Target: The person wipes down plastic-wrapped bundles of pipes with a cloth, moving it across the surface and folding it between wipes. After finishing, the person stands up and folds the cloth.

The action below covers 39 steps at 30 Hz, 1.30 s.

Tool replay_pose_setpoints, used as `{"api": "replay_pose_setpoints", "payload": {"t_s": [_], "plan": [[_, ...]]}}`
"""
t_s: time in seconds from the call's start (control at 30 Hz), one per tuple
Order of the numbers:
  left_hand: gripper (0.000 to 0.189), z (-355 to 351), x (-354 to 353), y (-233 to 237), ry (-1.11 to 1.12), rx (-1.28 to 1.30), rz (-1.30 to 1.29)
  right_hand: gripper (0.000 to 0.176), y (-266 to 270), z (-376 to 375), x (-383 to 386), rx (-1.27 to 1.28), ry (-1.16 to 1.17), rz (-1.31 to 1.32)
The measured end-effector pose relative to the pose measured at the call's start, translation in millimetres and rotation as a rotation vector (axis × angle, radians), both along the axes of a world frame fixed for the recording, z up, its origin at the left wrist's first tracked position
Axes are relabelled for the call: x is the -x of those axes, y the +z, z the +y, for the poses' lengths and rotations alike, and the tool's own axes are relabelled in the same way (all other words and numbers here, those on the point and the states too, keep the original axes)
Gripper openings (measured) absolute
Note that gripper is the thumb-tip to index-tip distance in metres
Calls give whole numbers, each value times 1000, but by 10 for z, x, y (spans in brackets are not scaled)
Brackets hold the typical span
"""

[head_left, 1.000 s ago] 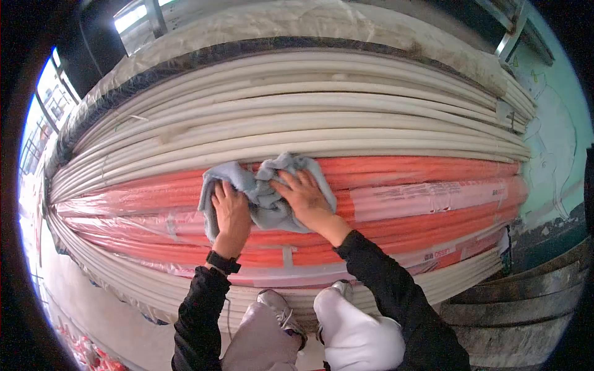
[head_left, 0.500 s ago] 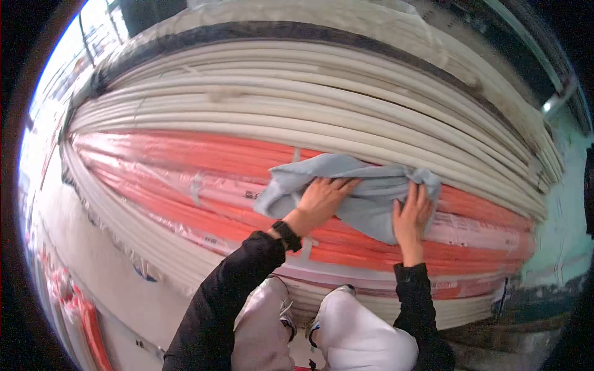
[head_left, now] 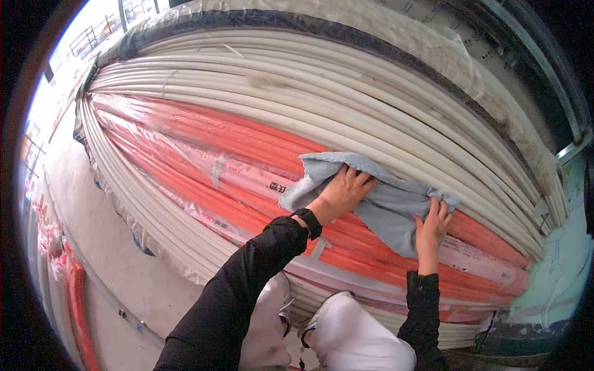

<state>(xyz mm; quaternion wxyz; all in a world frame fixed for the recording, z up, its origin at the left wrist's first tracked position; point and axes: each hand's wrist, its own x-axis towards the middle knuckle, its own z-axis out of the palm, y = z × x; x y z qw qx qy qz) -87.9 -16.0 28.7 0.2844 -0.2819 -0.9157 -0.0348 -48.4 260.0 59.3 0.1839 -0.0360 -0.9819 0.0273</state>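
A grey-blue cloth (head_left: 390, 213) lies rumpled across red pipes (head_left: 247, 136) wrapped in clear plastic. My left hand (head_left: 346, 190), with a dark band at the wrist, presses on the cloth's left part, its fingers spread and pointing up and right. On the cloth's right end rests my right hand (head_left: 432, 229), fingers apart and fingertips near the upper edge. Neither hand is closed round the fabric. White pipes (head_left: 297, 93) run just above the cloth.
More white pipes (head_left: 142, 204) lie along the lower left of the stack. Wrapped red pipes (head_left: 77, 303) are on the floor at the far left. My shoes and light trousers (head_left: 352, 334) show below. A metal frame (head_left: 572, 148) stands at the right.
The view has shifted and tilted, so the pipes slope more steeply. Both hands and the cloth appear further right in the picture, with the hands still on the cloth.
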Motion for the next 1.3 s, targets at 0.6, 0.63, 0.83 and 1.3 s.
{"api": "replay_pose_setpoints", "payload": {"t_s": [0.6, 0.63, 0.83, 1.3], "plan": [[32, -296, -291, -78, -166, -171, -365, 33, -425, -79, -305, 18, 152, 154], [31, -308, -313, -96, -191, -176, -414, 31, -412, -96, -324, 6, 185, 185], [29, -297, -407, -15, -55, -155, -541, 31, -304, -201, -399, 247, 301, 177], [45, -394, 514, 544, 126, -346, 99, 53, 352, -971, 795, 69, 327, 328]]}}
